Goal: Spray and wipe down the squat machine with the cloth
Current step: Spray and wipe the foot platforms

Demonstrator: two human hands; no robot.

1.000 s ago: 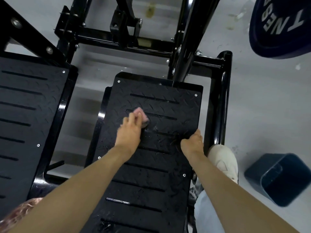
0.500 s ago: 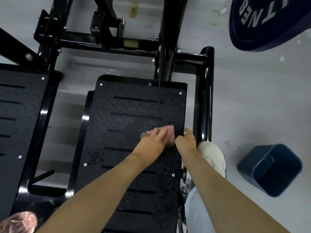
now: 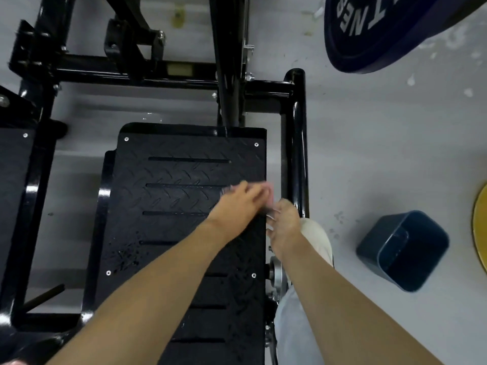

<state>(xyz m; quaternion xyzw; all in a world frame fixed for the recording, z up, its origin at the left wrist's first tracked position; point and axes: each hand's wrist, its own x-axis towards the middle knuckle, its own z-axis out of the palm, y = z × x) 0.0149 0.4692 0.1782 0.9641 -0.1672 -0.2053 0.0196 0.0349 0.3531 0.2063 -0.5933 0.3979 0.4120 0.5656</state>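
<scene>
Both hands are meeting at the right edge of the squat machine's right footplate (image 3: 184, 180), roughly halfway along it. The left hand (image 3: 239, 204) is lying across the black tread pattern with its fingers stretched out fairly straight and spread, pressing down on a pink cloth (image 3: 268, 187) that is peeking out beyond the fingertips, right at that edge. The right hand (image 3: 284, 222) is sitting just beside it, hanging over the plate's right edge and touching or nearly touching the cloth; motion blur is hiding its fingers, so I cannot tell whether it is gripping anything or resting loose. Wet droplets are glistening on the plate towards its near left corner, close to a screw head. A black tubular frame rail (image 3: 300, 143) is running alongside the plate's right edge, and a crossbar is spanning the machine beyond the far edge. A second footplate (image 3: 13, 180) is showing partly at the left. Below the right hand, a pale shoe (image 3: 316, 235) is standing on the grey floor (image 3: 382, 154) just beside the plate, with a light trouser leg nearer the camera. A dark blue bin (image 3: 403, 251) is standing on the floor well to the right, a large dark blue weight plate (image 3: 395, 30) with white lettering is filling the upper right, and a sliver of a yellow disc (image 3: 481, 227) is showing at the right border.
</scene>
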